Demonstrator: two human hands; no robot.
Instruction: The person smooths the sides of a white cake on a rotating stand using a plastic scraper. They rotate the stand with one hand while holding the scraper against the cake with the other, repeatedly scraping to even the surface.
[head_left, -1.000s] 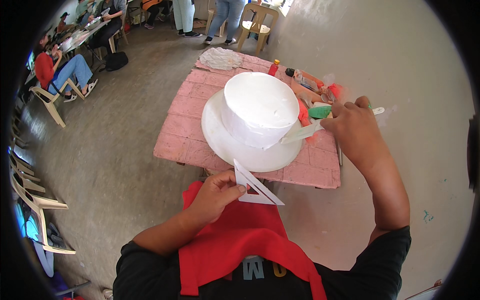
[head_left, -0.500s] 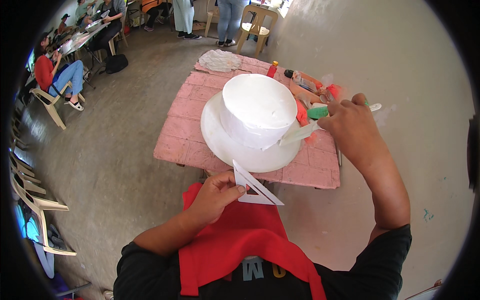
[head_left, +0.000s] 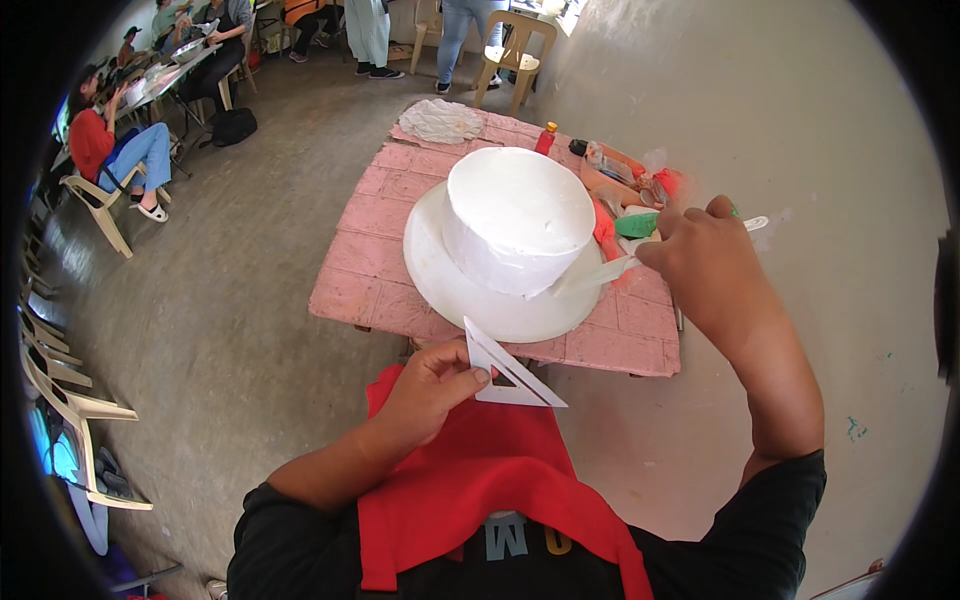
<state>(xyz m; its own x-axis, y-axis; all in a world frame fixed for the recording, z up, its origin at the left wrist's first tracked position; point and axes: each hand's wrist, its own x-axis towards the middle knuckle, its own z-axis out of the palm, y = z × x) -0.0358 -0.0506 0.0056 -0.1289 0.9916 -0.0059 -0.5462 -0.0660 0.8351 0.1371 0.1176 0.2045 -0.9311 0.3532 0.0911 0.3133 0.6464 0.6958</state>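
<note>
A round white-frosted cake [head_left: 520, 200] stands on a white round turntable [head_left: 425, 250], its side slightly uneven near the lower right. My right hand [head_left: 705, 245], right of the cake, is closed around a pale icing spatula [head_left: 600, 273]. The blade points left and its tip lies against or just in front of the cake's lower right side; I cannot tell which. In front of the turntable, my left hand [head_left: 435, 390] pinches a white triangular scraper [head_left: 510, 378] with a cut-out in its middle. The scraper is held upright, its tip close to the turntable's front rim.
The pink table [head_left: 350, 255] carries a crumpled whitish cloth [head_left: 440, 120], a small red bottle [head_left: 545, 138], a green piece [head_left: 636, 226] and an orange tray [head_left: 625, 185] of small items. Beyond it stands a beige chair [head_left: 515, 60]. People sit and stand farther back.
My right hand and the spatula have shifted slightly to the right. The left hand and scraper stay nearly still. In the background, a standing person's legs have moved.
</note>
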